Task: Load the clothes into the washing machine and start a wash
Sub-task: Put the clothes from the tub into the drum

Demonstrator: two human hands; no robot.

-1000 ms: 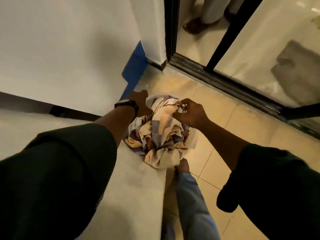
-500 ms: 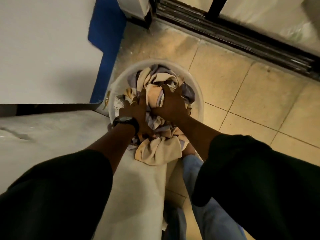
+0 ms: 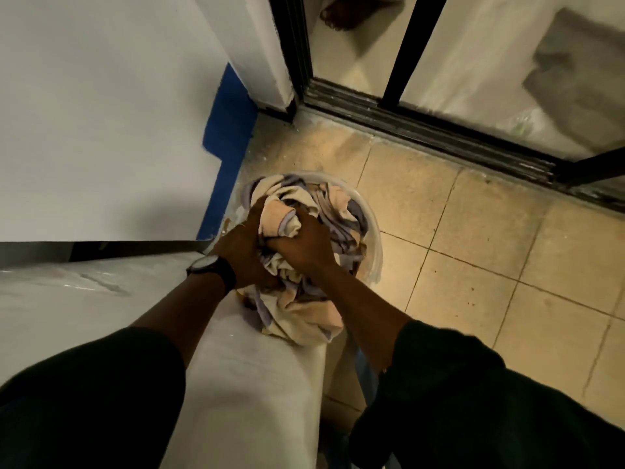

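Observation:
A bundle of cream, peach and purple checked clothes (image 3: 304, 309) fills a translucent plastic basin (image 3: 373, 231) standing on the tiled floor. My left hand (image 3: 240, 248), with a black watch on its wrist, grips the left side of the bundle. Closed over the top of the cloth is my right hand (image 3: 304, 245), touching the left one. The lower part of the bundle hangs over the corner of a white covered surface (image 3: 236, 384). Whether that surface is the washing machine cannot be told.
A white wall (image 3: 101, 113) with a blue painted edge (image 3: 226, 130) rises on the left. A black sliding-door track (image 3: 439, 130) crosses the floor beyond the basin, and another person's bare foot (image 3: 341, 15) shows past it. Beige floor tiles (image 3: 490, 248) spread to the right.
My hands went from touching the top of the clothes to gripping the bundle together. The head camera dipped down over the basin, then tilted back up.

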